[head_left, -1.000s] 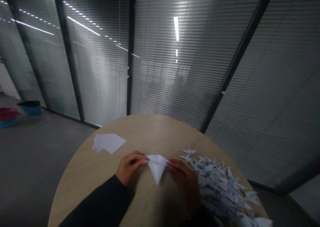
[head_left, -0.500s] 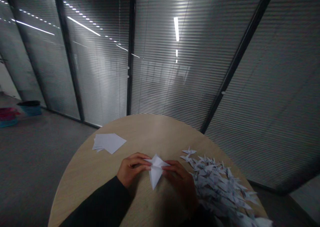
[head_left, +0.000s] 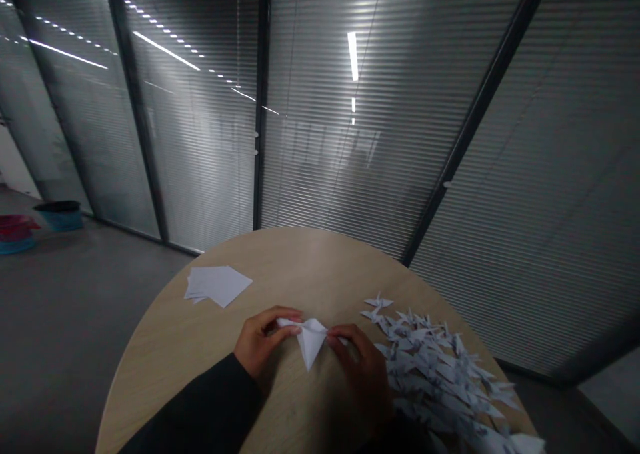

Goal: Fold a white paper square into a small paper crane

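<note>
A folded white paper, shaped like a downward-pointing triangle, is held just above the round wooden table. My left hand pinches its left upper corner with thumb and fingers. My right hand pinches its right upper corner. Both hands are closed on the paper at the near middle of the table.
A small stack of white square sheets lies at the table's left. A large heap of folded paper cranes covers the right side. Glass walls with blinds stand behind. Coloured bins sit on the floor far left.
The hands have drawn closer together and the paper's top has collapsed from a wide flat triangle into a narrower folded shape. The rest of the table is unchanged.
</note>
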`<state>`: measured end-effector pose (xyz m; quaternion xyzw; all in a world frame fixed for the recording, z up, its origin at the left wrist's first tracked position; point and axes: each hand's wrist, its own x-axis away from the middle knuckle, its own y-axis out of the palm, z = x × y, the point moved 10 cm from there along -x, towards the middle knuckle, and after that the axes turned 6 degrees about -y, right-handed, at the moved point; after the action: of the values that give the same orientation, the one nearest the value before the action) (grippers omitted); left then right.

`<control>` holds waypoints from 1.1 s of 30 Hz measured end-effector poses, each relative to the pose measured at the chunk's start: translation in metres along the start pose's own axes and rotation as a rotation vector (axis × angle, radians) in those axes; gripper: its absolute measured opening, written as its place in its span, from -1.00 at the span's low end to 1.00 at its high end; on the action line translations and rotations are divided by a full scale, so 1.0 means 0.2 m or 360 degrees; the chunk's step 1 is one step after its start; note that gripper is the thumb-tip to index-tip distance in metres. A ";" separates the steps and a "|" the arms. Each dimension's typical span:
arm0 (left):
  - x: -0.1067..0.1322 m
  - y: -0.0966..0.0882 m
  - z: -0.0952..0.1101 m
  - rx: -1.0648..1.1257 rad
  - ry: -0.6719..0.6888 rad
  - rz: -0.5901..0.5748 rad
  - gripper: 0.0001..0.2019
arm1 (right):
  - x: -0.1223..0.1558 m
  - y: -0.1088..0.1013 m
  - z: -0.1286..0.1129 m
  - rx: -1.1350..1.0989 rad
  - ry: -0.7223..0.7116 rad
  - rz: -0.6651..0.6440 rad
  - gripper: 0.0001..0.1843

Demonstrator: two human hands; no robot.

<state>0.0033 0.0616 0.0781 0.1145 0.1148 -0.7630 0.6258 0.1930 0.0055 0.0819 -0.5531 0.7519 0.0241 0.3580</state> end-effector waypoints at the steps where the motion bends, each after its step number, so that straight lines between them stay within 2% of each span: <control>1: 0.00 0.00 -0.02 0.0018 -0.0048 0.0015 -0.79 | 0.00 0.00 0.01 0.0016 0.0008 0.0007 -0.75; 5: 0.01 0.01 -0.04 0.0072 -0.0119 0.0017 -0.67 | 0.01 0.02 0.05 0.0036 0.0063 -0.0024 -0.66; 11: 0.01 0.02 -0.03 0.0020 -0.0092 -0.0007 -0.74 | 0.02 0.07 0.02 0.0112 -0.0019 -0.0167 -0.69; 21: 0.02 0.04 -0.01 -0.0072 -0.0066 -0.0065 -0.82 | 0.03 0.09 0.00 0.0218 -0.0200 -0.0181 -0.71; 29: 0.02 0.07 -0.01 -0.0112 -0.0034 -0.0127 -0.79 | 0.03 0.09 -0.03 0.0230 -0.0288 -0.0200 -0.70; 33: 0.02 0.06 -0.01 0.0017 -0.0057 -0.0070 -0.72 | 0.03 0.09 -0.04 0.0223 -0.0272 -0.0207 -0.70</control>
<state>0.0136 0.0571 0.0745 0.1017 0.1020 -0.7792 0.6101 0.1736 0.0046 0.0776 -0.5701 0.6811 -0.0047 0.4594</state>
